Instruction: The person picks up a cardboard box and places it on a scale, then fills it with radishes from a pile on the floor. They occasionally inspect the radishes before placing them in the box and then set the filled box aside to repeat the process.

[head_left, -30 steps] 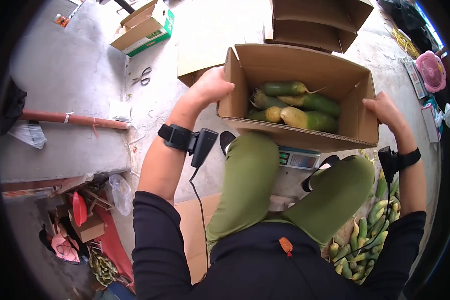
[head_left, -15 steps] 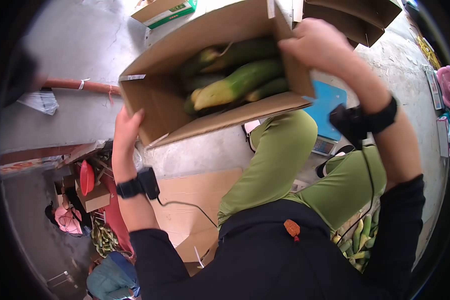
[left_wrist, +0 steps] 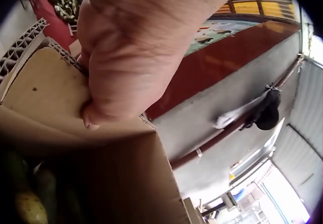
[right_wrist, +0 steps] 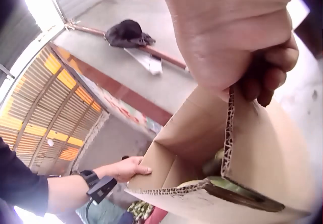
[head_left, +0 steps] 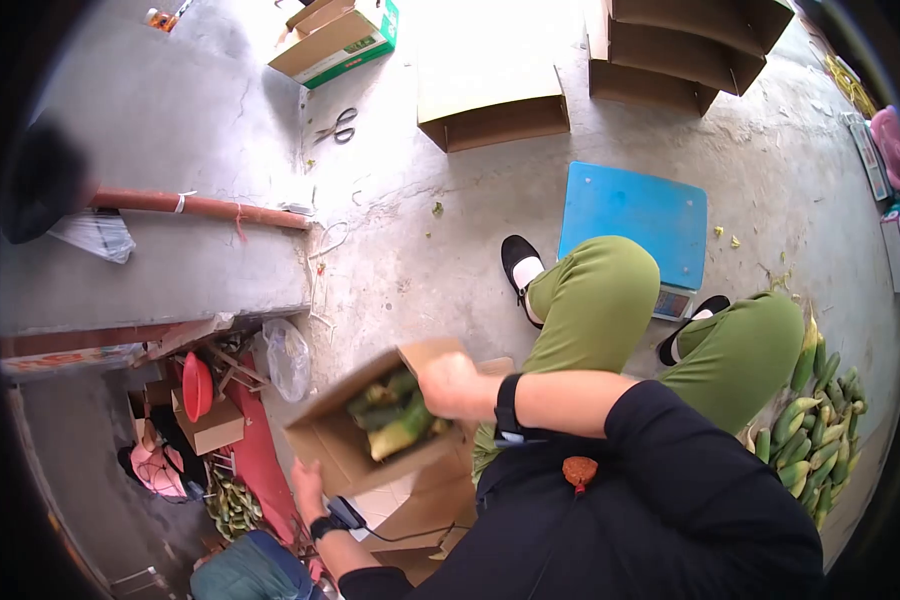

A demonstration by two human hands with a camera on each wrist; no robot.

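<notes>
An open cardboard box (head_left: 320, 425) holding several green radishes (head_left: 395, 435) is off to the person's left, low beside the left thigh. The left hand (head_left: 310, 487) grips its far-left end wall, with the thumb (left_wrist: 98, 118) over the inner face in the left wrist view. On the opposite end, the right hand (head_left: 452, 385) holds the top edge, its fingers (right_wrist: 272, 77) curled over the cardboard in the right wrist view. The box tilts in that view, and its walls hide most of the radishes.
A blue platform scale (head_left: 635, 220) stands before the knees. Radishes lie piled (head_left: 815, 440) at the right. Cardboard boxes (head_left: 495, 122), scissors (head_left: 337, 128) and a green-white carton (head_left: 345, 45) are ahead. Flat cardboard (head_left: 420, 515) lies at the left; a person in pink (head_left: 158, 470) is farther off.
Both hands have carried the box of radishes from in front of the knees, over the scale, leftward and back to the person's left side. The blue scale top has come into full view.
</notes>
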